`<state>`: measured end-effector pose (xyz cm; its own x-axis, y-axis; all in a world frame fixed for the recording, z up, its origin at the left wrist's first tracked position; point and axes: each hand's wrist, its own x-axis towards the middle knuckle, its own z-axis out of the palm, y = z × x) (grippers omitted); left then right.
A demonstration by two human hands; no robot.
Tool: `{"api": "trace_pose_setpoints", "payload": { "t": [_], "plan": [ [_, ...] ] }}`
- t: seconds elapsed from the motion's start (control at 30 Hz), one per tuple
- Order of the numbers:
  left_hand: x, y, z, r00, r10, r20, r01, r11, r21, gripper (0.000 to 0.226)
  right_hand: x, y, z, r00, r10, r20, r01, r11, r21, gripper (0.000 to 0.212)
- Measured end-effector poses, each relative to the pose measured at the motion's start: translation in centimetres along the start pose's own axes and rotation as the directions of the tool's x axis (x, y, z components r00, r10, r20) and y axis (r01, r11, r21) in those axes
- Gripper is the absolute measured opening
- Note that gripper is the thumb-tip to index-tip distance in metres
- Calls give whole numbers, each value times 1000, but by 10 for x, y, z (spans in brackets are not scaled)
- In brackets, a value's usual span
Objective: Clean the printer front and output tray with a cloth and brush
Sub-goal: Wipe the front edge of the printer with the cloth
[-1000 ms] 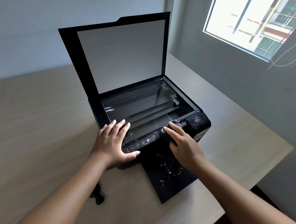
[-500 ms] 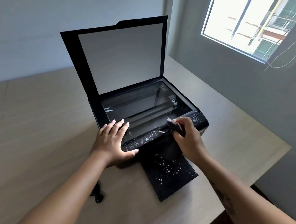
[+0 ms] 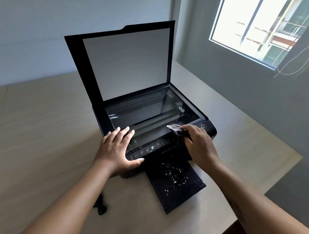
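Crumpled dusty cloth [image 3: 175, 127] slid left along glossy printer [image 3: 102, 117], gripped by right hand [image 3: 200, 146].

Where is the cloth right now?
In the head view, the cloth is held by the right hand on the front right edge of the printer, beside the scanner glass and above the speckled output tray.

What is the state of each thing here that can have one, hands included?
scanner lid: open, standing upright
scanner glass: uncovered
output tray: pulled out, strewn with white specks
printer: front right corner speckled white
left hand: flat on the printer's front left corner, fingers straight
right hand: grips the cloth
cloth: bunched, on the printer's front edge, specks on it
black object: lying on the table, untouched
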<state>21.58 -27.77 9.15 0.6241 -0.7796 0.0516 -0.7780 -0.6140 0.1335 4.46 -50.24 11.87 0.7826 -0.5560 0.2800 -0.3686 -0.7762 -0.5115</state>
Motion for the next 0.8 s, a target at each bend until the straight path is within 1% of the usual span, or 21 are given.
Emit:
{"api": "trace_pose_setpoints", "payload": {
  "t": [0.07, 0.13, 0.17, 0.23, 0.27, 0.3, 0.33, 0.37, 0.4, 0.43, 0.47, 0.53, 0.6, 0.63, 0.67, 0.7, 0.73, 0.77, 0.8],
  "plan": [
    [0, 0, 0, 1000, -1, 2, 1, 1000, 0, 110, 6, 1, -18, 992, -121, 43, 123, 991, -53, 36],
    [0, 0, 0, 1000, -2, -1, 2, 1000, -6, 110, 12, 0, -32, 960, -244, 134, 261, 957, -124, 38],
    [0, 0, 0, 1000, -4, -6, 4, 1000, -13, 110, 15, 0, -33, 944, -282, 170, 311, 934, -177, 39],
    [0, 0, 0, 1000, -4, -9, 3, 1000, -14, 109, 16, 8, -26, 938, -289, 192, 332, 905, -264, 44],
    [0, 0, 0, 1000, -2, -8, 2, 1000, -10, 109, 14, 13, -18, 949, -276, 153, 308, 913, -267, 44],
    [0, 1, 0, 1000, -2, -7, 2, 1000, -10, 108, 11, 17, -9, 968, -238, 80, 250, 940, -231, 42],
    [0, 1, 0, 1000, -3, -8, 3, 1000, -14, 108, 7, 19, -1, 987, -162, -23, 156, 975, -159, 37],
    [0, 1, 0, 1000, -4, -9, 4, 1000, -18, 108, 4, 18, 7, 991, -51, -127, 44, 997, -60, 31],
    [0, 1, 0, 1000, -5, -8, 5, 1000, -18, 108, 2, 17, 15, 980, 48, -195, -42, 999, 33, 25],
    [0, 0, 0, 1000, -4, -7, 4, 1000, -14, 108, 1, 15, 22, 971, 103, -216, -84, 992, 95, 20],
    [0, 1, 0, 1000, -3, -6, 3, 1000, -9, 108, 0, 13, 28, 971, 125, -204, -98, 986, 136, 23],
    [0, 0, 0, 1000, -2, -6, 2, 1000, -12, 108, -3, 6, 34, 981, 142, -134, -109, 967, 228, 42],
    [0, 0, 0, 1000, -3, -6, 3, 1000, -13, 108, -5, -2, 33, 981, 189, -44, -169, 943, 288, 62],
    [0, 0, 0, 1000, -5, -6, 5, 1000, -12, 108, -6, -5, 32, 977, 211, -13, -201, 945, 257, 73],
    [0, 0, 0, 1000, -5, -5, 5, 1000, -11, 108, -6, -7, 33, 973, 229, 17, -229, 959, 170, 82],
    [0, 0, 0, 1000, -4, -4, 4, 1000, -12, 108, -7, -9, 36, 970, 241, 35, -243, 967, 70, 85],
    [0, 0, 0, 1000, -4, -3, 4, 1000, -13, 108, -6, -10, 39, 970, 241, 40, -241, 970, 14, 80],
    [0, 0, 0, 1000, -4, -3, 4, 1000, -14, 108, -5, -9, 42, 972, 233, 17, -233, 972, 11, 69],
    [0, 0, 0, 1000, -5, -2, 5, 1000, -13, 108, -4, -9, 42, 977, 211, -30, -210, 976, 51, 56]
  ]
}}
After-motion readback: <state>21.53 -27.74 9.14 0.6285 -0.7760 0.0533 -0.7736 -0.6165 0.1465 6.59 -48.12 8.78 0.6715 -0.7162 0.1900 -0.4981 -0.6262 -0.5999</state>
